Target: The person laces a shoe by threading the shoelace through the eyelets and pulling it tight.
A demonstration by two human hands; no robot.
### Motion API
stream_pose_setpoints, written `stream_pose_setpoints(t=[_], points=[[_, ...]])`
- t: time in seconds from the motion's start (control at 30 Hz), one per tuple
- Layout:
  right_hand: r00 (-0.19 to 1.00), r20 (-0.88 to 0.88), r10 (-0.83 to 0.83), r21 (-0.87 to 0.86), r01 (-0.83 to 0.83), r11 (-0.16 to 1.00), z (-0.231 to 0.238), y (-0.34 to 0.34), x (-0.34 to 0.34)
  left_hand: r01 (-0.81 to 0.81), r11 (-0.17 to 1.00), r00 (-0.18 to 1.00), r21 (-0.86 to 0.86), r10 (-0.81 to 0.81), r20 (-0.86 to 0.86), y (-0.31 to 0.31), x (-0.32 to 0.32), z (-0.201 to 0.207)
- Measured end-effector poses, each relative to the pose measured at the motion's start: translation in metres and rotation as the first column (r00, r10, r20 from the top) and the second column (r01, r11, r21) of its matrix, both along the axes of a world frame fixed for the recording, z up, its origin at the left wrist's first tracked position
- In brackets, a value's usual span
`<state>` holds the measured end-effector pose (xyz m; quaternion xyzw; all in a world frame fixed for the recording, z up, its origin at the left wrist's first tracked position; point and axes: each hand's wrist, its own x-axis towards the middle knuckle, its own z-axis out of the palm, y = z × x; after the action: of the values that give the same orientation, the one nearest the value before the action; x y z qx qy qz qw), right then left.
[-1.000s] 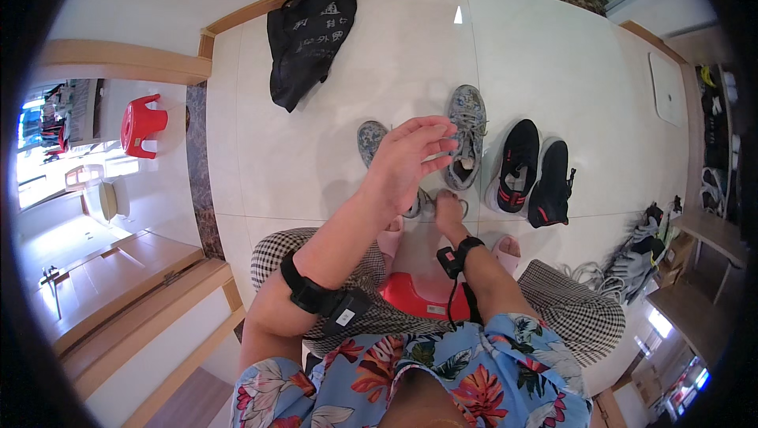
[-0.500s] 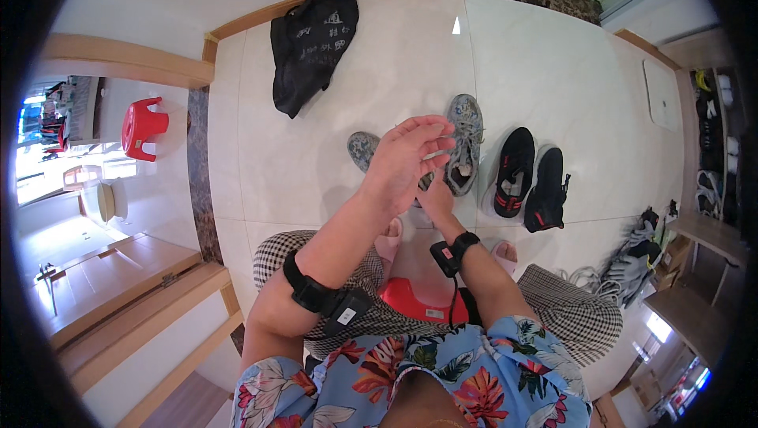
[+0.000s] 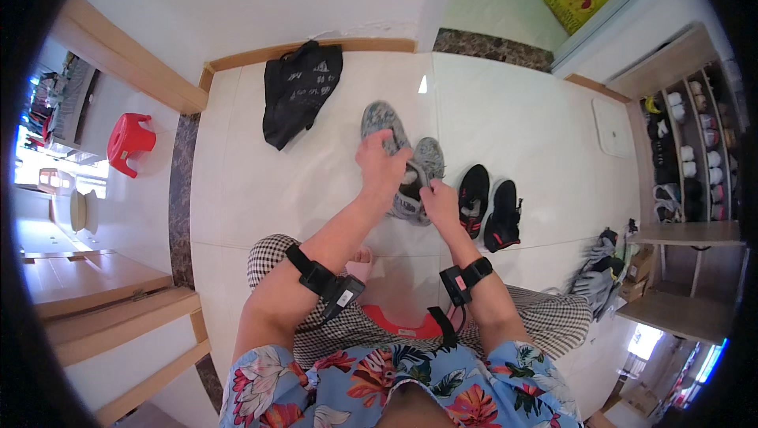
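Note:
Between my two hands is a grey patterned sneaker (image 3: pixel 384 118), its toe pointing away from me and its opening facing up. My left hand (image 3: pixel 382 166) lies over its middle, fingers curled onto the upper. At the right edge of the collar my right hand (image 3: pixel 440 202) pinches the shoe near the heel. The matching grey sneaker (image 3: pixel 429 153) stands on the floor just behind, partly covered by the held one. To the right sits a pair of black shoes with red trim, a nearer-left one (image 3: pixel 474 189) and a right one (image 3: pixel 503 216).
A black bag (image 3: pixel 298 92) lies on the tiled floor at the far left. Further left stands a red stool (image 3: pixel 131 144). A shoe cabinet (image 3: pixel 683 234) with several shoes is on the right, with grey gloves (image 3: pixel 602 282) beside it. A white scale-like panel (image 3: pixel 611 128) lies nearby.
My left hand has come down from above the shoes onto one grey sneaker, which is now turned and raised between both hands. The view has shifted too.

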<state>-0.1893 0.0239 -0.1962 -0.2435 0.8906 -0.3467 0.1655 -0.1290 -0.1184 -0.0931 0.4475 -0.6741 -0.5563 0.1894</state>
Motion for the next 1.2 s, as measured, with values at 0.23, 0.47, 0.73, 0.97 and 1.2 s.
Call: stream_pose_setpoints(t=[0.23, 0.47, 0.73, 0.97, 1.2], points=[[0.986, -0.039, -0.161, -0.223, 0.149, 0.963, 0.161, 0.037, 0.01, 0.25, 0.913, 0.854, 0.323, -0.05, -0.518, 0.028, -0.01, 0.03], [0.996, 0.011, -0.084, -0.422, 0.081, 0.903, 0.214, 0.106, 0.035, 0.41, 0.891, 0.765, 0.195, -0.219, -0.606, 0.059, 0.016, 0.094], [0.946, 0.317, -0.065, -0.739, 0.29, 0.608, 0.258, 0.168, 0.056, 0.5, 0.825, 0.751, 0.262, -0.264, -0.605, 0.106, 0.083, 0.135], [0.933, 0.353, -0.064, -0.626, 0.287, 0.726, 0.214, 0.168, 0.061, 0.585, 0.736, 0.77, 0.341, -0.371, -0.519, 0.154, 0.149, 0.115], [0.941, 0.329, -0.078, -0.701, 0.298, 0.648, 0.188, 0.178, 0.053, 0.647, 0.671, 0.754, 0.363, -0.493, -0.433, 0.17, 0.18, 0.082]])
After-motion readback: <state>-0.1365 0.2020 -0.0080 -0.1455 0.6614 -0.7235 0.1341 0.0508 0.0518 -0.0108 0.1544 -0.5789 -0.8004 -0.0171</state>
